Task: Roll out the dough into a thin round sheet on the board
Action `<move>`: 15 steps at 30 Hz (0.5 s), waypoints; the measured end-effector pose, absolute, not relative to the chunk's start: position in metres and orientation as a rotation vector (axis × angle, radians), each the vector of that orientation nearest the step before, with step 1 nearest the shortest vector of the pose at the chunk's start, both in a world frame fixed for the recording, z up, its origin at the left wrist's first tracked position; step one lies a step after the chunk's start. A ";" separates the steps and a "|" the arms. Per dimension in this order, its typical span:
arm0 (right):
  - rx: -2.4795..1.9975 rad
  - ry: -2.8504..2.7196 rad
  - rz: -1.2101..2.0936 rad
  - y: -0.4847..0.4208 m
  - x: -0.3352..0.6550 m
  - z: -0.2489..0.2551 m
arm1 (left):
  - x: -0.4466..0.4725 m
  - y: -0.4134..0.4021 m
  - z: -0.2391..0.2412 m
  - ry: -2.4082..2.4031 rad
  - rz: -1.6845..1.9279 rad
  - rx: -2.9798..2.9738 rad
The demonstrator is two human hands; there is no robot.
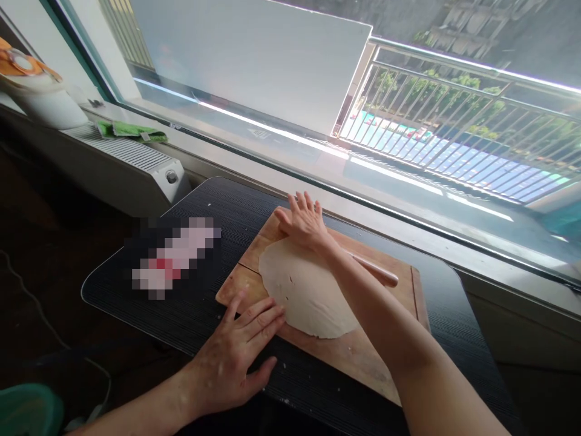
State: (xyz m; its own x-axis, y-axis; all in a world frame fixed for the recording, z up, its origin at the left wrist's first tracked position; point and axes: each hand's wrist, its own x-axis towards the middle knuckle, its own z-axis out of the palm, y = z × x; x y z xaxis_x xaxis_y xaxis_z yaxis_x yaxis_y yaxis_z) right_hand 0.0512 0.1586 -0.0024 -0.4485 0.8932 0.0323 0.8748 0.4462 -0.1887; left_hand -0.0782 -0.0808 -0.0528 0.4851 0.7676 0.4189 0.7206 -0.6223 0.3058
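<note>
A thin, pale, roughly oval sheet of dough (308,297) lies flat on a wooden board (381,363), with two small tears toward its left part. My left hand (245,345) rests at the near left edge of the board, fingers stretched out and fingertips beside or just touching the dough's rim. Across the sheet reaches my right arm, and my right hand (305,223) is spread at the dough's far edge, palm down. A wooden rolling pin (376,270) lies on the board behind my right forearm, which hides part of it and part of the dough.
The board sits on a black table (158,321) with rounded corners. A blurred-out pinkish item (181,251) lies at the table's left. Beyond are a radiator (136,163), a green cloth (131,131), a white container with an orange top (40,91) and a large window.
</note>
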 end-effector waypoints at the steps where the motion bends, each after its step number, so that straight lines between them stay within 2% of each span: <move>1: -1.643 -2.529 0.231 0.170 0.053 -0.001 | -0.078 -0.081 -0.053 1.324 0.810 2.629; 4: -1.701 -2.532 0.281 0.175 0.055 0.001 | -0.077 -0.081 -0.053 1.328 0.806 2.633; 9: -1.248 -2.740 0.209 0.117 0.045 -0.007 | -0.078 -0.080 -0.054 1.321 0.796 2.652; 15: -1.615 -2.495 0.143 0.161 0.048 0.001 | -0.082 -0.079 -0.054 1.305 0.740 2.698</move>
State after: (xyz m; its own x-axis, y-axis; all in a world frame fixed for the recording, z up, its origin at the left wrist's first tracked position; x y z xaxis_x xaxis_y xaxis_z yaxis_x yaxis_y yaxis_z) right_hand 0.0481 0.1614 0.0014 -0.4012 0.9119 0.0866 0.8961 0.4103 -0.1695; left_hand -0.0817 -0.0787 -0.0536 0.5283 0.7515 0.3953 0.7251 -0.6415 0.2504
